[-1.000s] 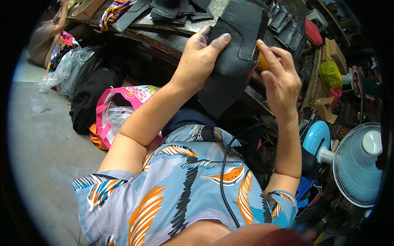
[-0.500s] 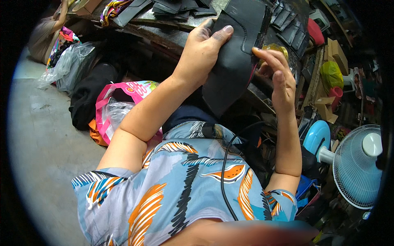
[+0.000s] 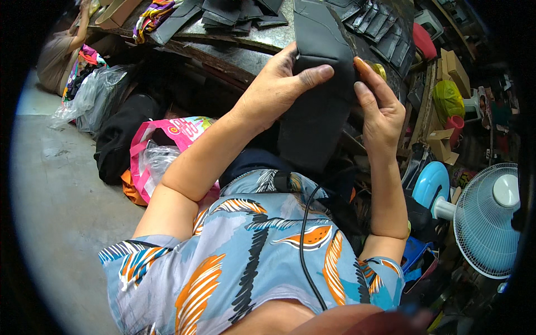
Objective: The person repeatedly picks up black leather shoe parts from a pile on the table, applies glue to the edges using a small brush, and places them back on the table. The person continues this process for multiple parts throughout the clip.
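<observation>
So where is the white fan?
In the head view the white fan stands low on the person's right, beside the right forearm and a round blue thing, well below the dark leather piece held in both hands.

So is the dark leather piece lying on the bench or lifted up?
Lifted. The left hand grips the leather piece with its lower end hanging free off the bench; the right hand touches its edge.
</observation>
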A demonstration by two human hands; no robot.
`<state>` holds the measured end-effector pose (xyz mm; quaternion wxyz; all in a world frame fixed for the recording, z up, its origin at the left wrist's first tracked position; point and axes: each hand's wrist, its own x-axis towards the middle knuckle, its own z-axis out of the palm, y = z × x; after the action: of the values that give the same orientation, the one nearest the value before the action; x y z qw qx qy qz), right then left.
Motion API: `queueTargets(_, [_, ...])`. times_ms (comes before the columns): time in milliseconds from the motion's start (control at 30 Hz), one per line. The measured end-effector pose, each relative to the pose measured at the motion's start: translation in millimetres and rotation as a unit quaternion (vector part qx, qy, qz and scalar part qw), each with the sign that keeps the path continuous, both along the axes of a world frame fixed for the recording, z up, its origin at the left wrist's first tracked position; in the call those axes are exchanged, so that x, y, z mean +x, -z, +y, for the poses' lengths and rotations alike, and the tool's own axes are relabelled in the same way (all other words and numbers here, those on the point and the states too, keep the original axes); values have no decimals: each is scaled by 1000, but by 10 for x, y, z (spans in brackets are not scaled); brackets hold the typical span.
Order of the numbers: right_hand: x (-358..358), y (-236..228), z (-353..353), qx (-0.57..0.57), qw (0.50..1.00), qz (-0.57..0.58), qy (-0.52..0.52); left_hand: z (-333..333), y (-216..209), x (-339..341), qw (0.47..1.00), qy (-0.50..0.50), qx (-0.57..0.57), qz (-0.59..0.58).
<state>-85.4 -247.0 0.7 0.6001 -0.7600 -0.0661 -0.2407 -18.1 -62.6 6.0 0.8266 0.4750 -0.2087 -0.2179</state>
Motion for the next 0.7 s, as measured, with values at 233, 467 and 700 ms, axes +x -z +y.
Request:
queueTargets(233, [-14,-64,-120,-322,935,-146,35,77,48,103,995,57,-61,59])
queueTargets(467, [69,-165,-232,-306,936,-164,50,55,17,86,995,52,-63,62])
queueTargets(700, [-13,-92,-146,-292,938,-185,-17,67,33,124,995,54,-59,60])
